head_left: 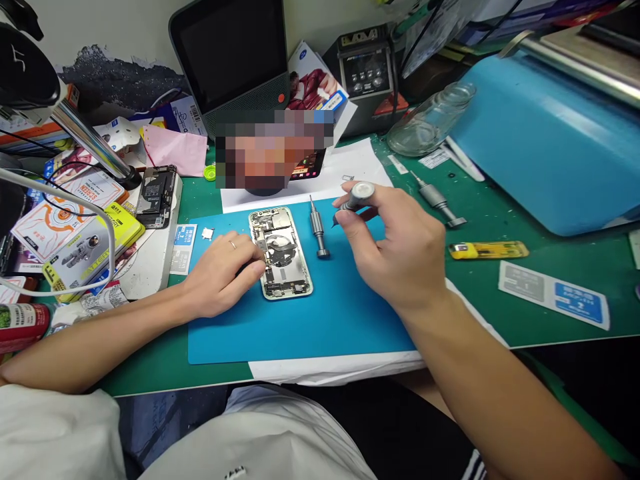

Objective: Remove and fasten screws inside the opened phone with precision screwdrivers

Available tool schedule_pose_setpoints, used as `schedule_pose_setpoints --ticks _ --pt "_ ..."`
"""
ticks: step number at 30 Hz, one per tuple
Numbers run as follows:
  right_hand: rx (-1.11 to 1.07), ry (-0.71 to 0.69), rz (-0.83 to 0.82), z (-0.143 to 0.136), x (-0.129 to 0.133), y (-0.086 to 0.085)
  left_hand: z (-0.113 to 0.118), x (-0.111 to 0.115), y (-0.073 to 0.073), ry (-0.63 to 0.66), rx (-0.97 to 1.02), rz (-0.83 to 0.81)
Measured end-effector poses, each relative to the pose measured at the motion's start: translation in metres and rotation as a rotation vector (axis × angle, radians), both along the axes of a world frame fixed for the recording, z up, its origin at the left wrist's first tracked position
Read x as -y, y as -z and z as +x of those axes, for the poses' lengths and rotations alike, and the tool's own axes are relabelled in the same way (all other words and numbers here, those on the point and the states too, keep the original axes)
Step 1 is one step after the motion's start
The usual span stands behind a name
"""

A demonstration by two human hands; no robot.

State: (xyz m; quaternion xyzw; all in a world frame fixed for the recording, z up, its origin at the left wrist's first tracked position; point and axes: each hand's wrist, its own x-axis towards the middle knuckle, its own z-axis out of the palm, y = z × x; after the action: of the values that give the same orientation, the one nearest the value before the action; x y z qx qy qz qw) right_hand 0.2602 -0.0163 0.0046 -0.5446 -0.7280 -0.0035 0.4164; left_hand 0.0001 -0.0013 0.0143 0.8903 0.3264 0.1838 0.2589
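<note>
An opened phone point(295, 270) lies face up on a blue mat point(350, 313), its inner parts showing. My left hand point(225, 273) reaches to the phone's left edge, with thumb and fingers closed together there; the fingertips are partly hidden. Above the mat, right of the phone, my right hand point(395, 240) grips a grey screwdriver point(363, 193), whose dark tip points down and left, apart from the phone. Between that hand and the phone lies a second grey screwdriver point(317, 230). A small metal piece point(207, 233) rests at the mat's left side.
To the right lie another screwdriver point(435, 197), a yellow cutter point(490, 250) and a printed strip point(555, 295). A glass jar point(430, 127) lies tilted behind. At left stand boxes point(95, 247), a white cable point(111, 247) and another opened phone point(157, 193). A screen device point(230, 53) stands at the back.
</note>
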Motion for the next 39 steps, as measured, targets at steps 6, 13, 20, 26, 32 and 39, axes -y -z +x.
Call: schedule_pose_setpoints --ticks 6,13,20,26,32,39 --pt "-0.13 -0.003 0.005 -0.001 0.003 0.002 0.0 0.0 0.0 -0.005 -0.011 -0.006" --pt "-0.261 -0.173 0.1 -0.002 0.005 0.01 -0.005 0.002 0.005 -0.079 0.21 -0.08" --pt "-0.254 -0.451 0.081 -0.012 0.012 0.006 -0.006 0.003 0.006 -0.16 0.276 -0.159" --pt "-0.324 -0.688 -0.022 -0.022 0.012 0.01 -0.005 0.003 0.006 -0.157 0.243 -0.153" --pt "-0.226 -0.784 0.003 -0.027 0.011 0.009 -0.005 0.003 0.006 -0.143 0.229 -0.129" --pt "-0.17 -0.793 -0.016 -0.027 0.012 0.01 -0.004 0.002 0.004 -0.142 0.195 -0.116"
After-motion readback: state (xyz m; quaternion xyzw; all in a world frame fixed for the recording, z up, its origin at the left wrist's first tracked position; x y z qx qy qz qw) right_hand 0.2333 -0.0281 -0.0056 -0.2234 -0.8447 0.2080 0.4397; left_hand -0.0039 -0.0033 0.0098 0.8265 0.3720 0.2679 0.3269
